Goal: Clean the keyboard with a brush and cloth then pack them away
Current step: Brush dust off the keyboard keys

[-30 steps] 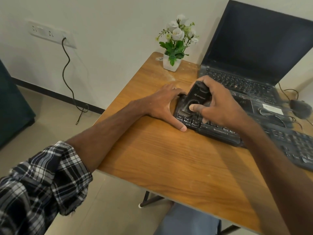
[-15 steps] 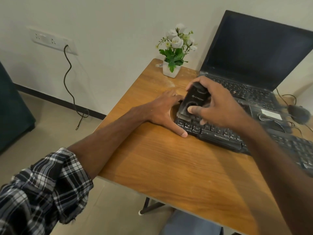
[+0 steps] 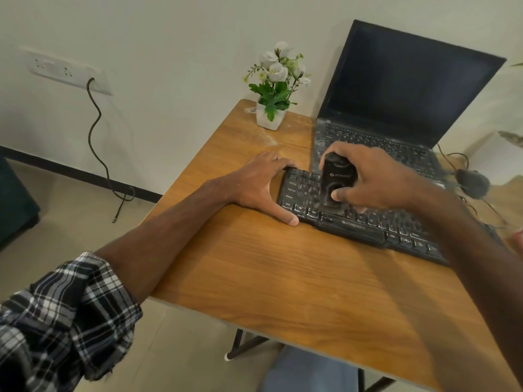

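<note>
A black keyboard (image 3: 365, 222) lies slanted on the wooden table (image 3: 283, 273), in front of the laptop. My right hand (image 3: 368, 179) grips a black block-shaped brush (image 3: 338, 176) and holds it down on the keys near the keyboard's left end. My left hand (image 3: 260, 185) lies at the keyboard's left edge, thumb along the near corner and fingers at the far corner, bracing it. No cloth shows in view.
An open black laptop (image 3: 402, 108) stands behind the keyboard. A small white pot of flowers (image 3: 271, 114) sits at the table's far left corner. A dark mouse with a cable (image 3: 472, 182) lies at the right. A wall socket with a dangling cord (image 3: 96, 131) is on the left.
My right hand has slid the brush to the right along the keys, uncovering the keyboard's left end. My left hand stays at the left edge. The view has shifted.
</note>
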The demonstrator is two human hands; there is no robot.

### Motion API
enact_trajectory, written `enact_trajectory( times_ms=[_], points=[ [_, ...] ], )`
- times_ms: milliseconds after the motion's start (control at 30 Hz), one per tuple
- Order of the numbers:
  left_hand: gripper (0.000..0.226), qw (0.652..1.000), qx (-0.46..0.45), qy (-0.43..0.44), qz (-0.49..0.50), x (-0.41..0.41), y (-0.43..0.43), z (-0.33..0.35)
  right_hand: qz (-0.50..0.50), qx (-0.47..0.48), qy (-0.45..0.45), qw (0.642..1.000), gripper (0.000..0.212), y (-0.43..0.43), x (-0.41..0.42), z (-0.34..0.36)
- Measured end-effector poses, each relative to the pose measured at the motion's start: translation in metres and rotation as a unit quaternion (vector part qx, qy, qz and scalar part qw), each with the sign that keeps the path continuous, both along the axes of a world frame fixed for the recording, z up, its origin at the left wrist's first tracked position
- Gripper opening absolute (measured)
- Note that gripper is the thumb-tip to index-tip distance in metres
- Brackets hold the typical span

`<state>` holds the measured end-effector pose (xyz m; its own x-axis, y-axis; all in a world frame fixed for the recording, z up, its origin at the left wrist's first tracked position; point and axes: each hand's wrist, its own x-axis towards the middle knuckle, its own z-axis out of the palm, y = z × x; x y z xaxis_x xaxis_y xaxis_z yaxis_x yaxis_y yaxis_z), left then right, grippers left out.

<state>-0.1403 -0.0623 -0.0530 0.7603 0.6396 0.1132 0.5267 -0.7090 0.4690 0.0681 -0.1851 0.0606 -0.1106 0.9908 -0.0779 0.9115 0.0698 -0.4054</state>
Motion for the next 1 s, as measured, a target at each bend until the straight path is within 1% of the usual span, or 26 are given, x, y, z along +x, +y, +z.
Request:
enact_trajectory(
  times_ms=[33, 67, 133, 200, 233, 333, 467, 533, 600, 633, 667, 700, 800, 833, 900, 1000],
  points=[
    [0.132, 1.0, -0.002, 0.002, 0.002, 0.0, 0.0, 0.0, 0.006, 0.009, -0.017, 1.0, 0.051, 0.003, -0.001, 0.006],
    [0.133, 1.0, -0.002, 0.004, 0.001, 0.001, 0.0, 0.0, 0.004, 0.028, -0.01, 1.0, 0.052, 0.005, -0.002, 0.011],
    [0.132, 1.0, -0.002, 0.005, 0.002, 0.001, 0.002, 0.0, -0.005, 0.062, 0.054, 0.997, 0.055, 0.009, -0.008, 0.013],
    [0.13, 1.0, -0.004, 0.007, 0.004, 0.001, 0.003, -0.001, -0.005, 0.066, 0.123, 0.99, 0.057, 0.01, -0.017, 0.006],
    [0.13, 1.0, -0.004, 0.007, 0.004, 0.001, 0.003, 0.0, -0.002, 0.064, 0.135, 0.989, 0.055, 0.01, -0.02, -0.002],
    [0.13, 1.0, -0.005, 0.004, 0.001, 0.0, 0.003, 0.001, -0.008, 0.072, 0.079, 0.994, 0.053, 0.002, -0.016, -0.021],
    [0.133, 1.0, -0.006, -0.001, 0.005, -0.001, 0.001, 0.001, -0.049, 0.059, 0.073, 0.994, 0.053, -0.019, 0.012, -0.022],
    [0.135, 1.0, -0.006, 0.0, 0.008, -0.001, 0.001, 0.001, -0.045, 0.05, 0.016, 0.998, 0.051, -0.024, 0.026, -0.013],
    [0.135, 1.0, -0.005, 0.001, 0.01, 0.0, 0.0, 0.002, -0.028, 0.038, -0.065, 0.997, 0.051, -0.023, 0.032, -0.003],
    [0.135, 1.0, -0.005, 0.001, 0.011, 0.0, 0.0, 0.002, -0.022, 0.041, -0.086, 0.995, 0.052, -0.022, 0.032, 0.001],
    [0.136, 1.0, -0.006, 0.001, 0.012, 0.0, 0.0, 0.002, -0.02, 0.05, -0.085, 0.995, 0.052, -0.02, 0.029, 0.003],
    [0.136, 1.0, -0.008, 0.002, 0.013, -0.001, -0.001, 0.002, -0.022, 0.058, -0.057, 0.996, 0.053, -0.019, 0.024, 0.002],
    [0.134, 1.0, -0.008, 0.004, 0.015, -0.001, -0.001, 0.002, -0.035, 0.07, 0.092, 0.993, 0.056, -0.015, 0.001, -0.01],
    [0.134, 1.0, -0.007, 0.005, 0.015, 0.0, -0.001, 0.002, -0.037, 0.077, 0.118, 0.989, 0.055, -0.014, -0.004, -0.016],
    [0.133, 1.0, -0.007, 0.004, 0.014, 0.0, -0.001, 0.002, -0.04, 0.096, 0.139, 0.985, 0.053, -0.014, -0.006, -0.025],
    [0.131, 1.0, -0.01, -0.001, 0.01, 0.0, 0.0, 0.0, -0.057, 0.089, 0.123, 0.987, 0.052, -0.022, 0.004, -0.029]
  ],
)
